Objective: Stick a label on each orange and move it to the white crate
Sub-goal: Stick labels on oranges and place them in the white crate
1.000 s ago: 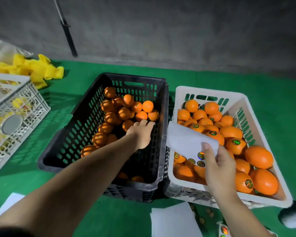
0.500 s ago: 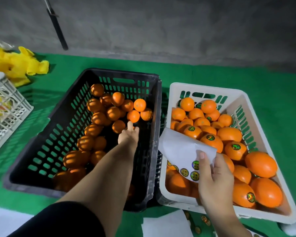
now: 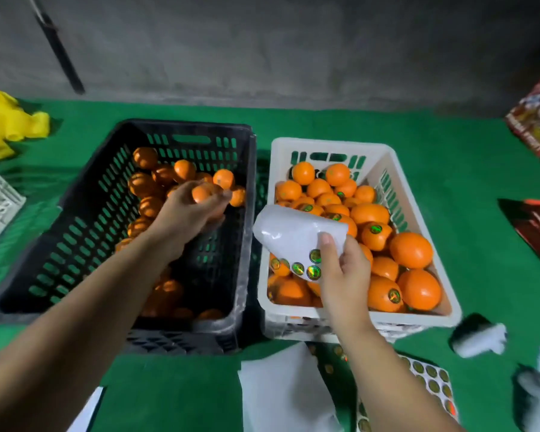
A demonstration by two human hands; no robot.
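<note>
1. The left hand (image 3: pixel 187 213) has its grip curled round a small orange (image 3: pixel 201 193), fingers wrapped under and over it, lifted above the fruit in the black crate (image 3: pixel 85 213). The hand sits near the crate's right wall, with open room beneath it down to the crate floor.
2. The right hand (image 3: pixel 340 269) pinches a curled white sticker sheet (image 3: pixel 290 235), thumb pressed on its face, fingers behind. The sheet hangs over the left rim of the white crate (image 3: pixel 325 316); 4 shiny round labels (image 3: pixel 313 272) show near its lower edge.
3. Both forearms reach forward from the lower frame; the left one crosses the black crate's near rim, the right one crosses the white crate's near rim.
4. The black crate holds unlabelled oranges heaped mostly at its far end and along its left side.
5. The white crate stands just beside it on the right, nearly full of oranges, several bearing a round label.
6. The 2 crates' walls stand close, with only a narrow gap between them.
7. On the green counter (image 3: pixel 468 169) near the body lie white backing sheets (image 3: pixel 281 391) and another label sheet (image 3: pixel 430 381); crumpled white paper (image 3: pixel 479 339) lies to the right.
8. Yellow material (image 3: pixel 10 123) lies at far left, a red box (image 3: pixel 536 116) at far right.
</note>
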